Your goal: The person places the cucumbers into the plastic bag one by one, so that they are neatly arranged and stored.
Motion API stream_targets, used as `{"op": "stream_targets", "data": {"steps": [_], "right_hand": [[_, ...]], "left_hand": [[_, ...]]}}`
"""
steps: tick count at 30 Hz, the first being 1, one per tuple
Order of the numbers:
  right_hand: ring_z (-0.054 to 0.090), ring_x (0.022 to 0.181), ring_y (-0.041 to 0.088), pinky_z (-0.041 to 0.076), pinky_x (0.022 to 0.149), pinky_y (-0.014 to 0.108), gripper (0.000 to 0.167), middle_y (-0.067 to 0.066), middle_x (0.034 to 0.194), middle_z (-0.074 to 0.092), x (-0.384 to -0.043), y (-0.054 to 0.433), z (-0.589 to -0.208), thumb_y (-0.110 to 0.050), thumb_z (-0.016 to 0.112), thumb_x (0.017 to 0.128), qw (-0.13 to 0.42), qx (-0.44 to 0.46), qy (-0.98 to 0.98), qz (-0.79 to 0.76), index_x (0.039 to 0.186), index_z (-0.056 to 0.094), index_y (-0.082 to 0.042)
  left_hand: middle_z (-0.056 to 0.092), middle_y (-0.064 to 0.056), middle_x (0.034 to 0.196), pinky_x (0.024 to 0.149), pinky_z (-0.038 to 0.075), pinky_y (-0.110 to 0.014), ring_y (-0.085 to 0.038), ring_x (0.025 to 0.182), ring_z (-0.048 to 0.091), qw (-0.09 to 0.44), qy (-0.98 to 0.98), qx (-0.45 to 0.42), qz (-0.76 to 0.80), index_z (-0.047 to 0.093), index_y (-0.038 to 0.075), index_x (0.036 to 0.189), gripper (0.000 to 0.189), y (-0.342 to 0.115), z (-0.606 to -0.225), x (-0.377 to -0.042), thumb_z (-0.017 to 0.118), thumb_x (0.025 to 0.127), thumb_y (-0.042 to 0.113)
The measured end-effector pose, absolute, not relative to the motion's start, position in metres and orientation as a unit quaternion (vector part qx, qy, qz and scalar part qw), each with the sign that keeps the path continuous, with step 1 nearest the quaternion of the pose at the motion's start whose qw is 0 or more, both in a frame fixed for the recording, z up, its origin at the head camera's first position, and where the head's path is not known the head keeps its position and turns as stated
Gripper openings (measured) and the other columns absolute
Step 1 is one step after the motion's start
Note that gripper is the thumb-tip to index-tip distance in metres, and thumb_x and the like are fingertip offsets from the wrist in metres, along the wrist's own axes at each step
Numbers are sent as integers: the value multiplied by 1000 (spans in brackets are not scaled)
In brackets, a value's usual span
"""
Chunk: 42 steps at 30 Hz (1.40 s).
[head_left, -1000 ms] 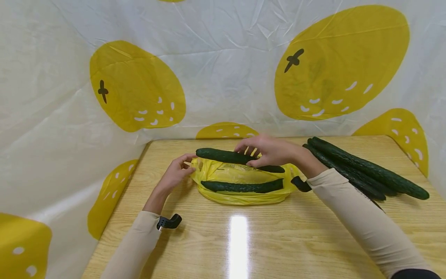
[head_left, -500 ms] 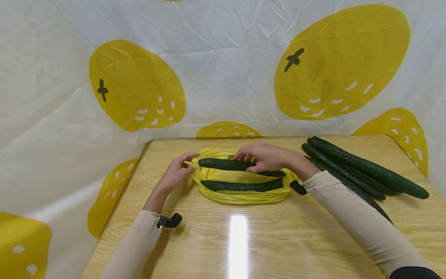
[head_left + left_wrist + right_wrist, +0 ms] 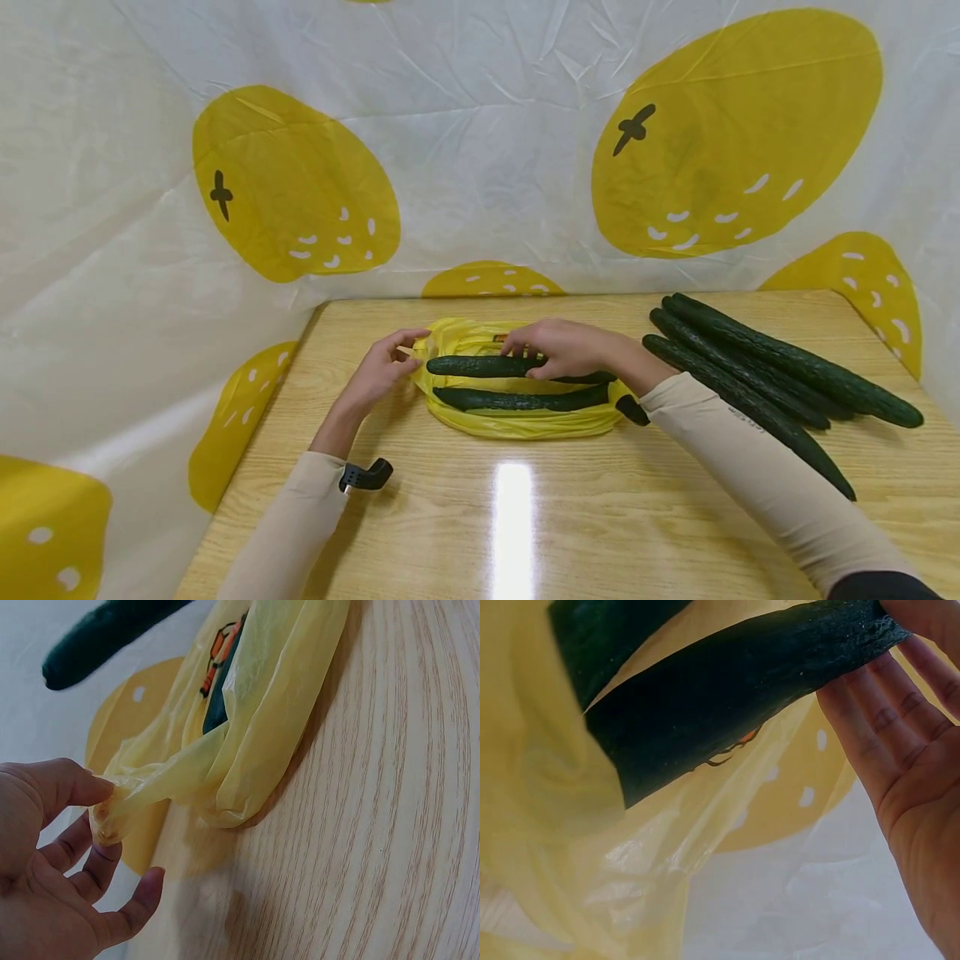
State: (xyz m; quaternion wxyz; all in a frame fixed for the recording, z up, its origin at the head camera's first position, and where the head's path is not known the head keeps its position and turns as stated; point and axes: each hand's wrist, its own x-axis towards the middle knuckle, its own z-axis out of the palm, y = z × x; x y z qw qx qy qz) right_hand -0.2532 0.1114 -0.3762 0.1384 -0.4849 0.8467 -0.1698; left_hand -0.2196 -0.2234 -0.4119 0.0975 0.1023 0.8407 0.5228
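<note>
My right hand (image 3: 558,348) grips a dark green cucumber (image 3: 468,367) from above, thumb on the near side, over the open mouth of a yellow plastic bag (image 3: 517,427). The right wrist view shows this cucumber (image 3: 727,697) between thumb and fingers, its lower end overlapping the yellow film. Inside the bag, along its near side, lies another cucumber (image 3: 521,400). At the bag's left end my left hand (image 3: 382,364) pinches a gathered corner of the film; in the left wrist view the thumb and fingers meet at this bunched plastic (image 3: 112,814).
Three more cucumbers (image 3: 757,354) lie side by side at the right, partly behind the right forearm. A wooden table (image 3: 420,517) carries everything. White sheeting (image 3: 495,167) with yellow fruit prints stands along its back and left edges.
My right hand has brought its cucumber down and nearer, from the bag's far rim to over its mouth, beside the cucumber inside. My left hand has stayed at the bag's left end.
</note>
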Motion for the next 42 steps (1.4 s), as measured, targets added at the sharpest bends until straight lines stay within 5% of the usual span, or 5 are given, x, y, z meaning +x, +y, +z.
{"op": "stream_targets", "data": {"steps": [18,25,32,42], "right_hand": [[63,113,21,53,93,42,45,5,125,66,-253,104,-386,-15,70,97,184,-464,854,-149,140,58,-11],[61,116,21,52,92,41,47,6,128,64,-253,102,-389,-17,69,98,205,-451,858,-136,142,55,-13],[62,113,21,53,89,40,46,6,126,65,-253,99,-393,-18,70,97,207,-442,864,-123,141,56,-14],[64,109,19,54,86,41,46,3,124,66,-252,98,-397,-22,71,97,196,-432,876,-86,141,57,-17]], "left_hand": [[48,-24,125,82,52,-52,-30,94,53,93,838,103,528,53,0,145,48,-220,-406,-216,60,98,-5],[49,-24,125,76,52,-34,-29,94,53,91,837,106,529,53,-1,145,48,-220,-405,-216,61,97,-5],[48,-24,125,80,53,-43,-27,93,54,94,835,103,532,54,-1,145,48,-220,-405,-217,60,97,-5],[47,-22,127,74,51,-32,-28,95,52,87,840,102,526,53,3,147,49,-228,-434,-233,60,98,-3]]}}
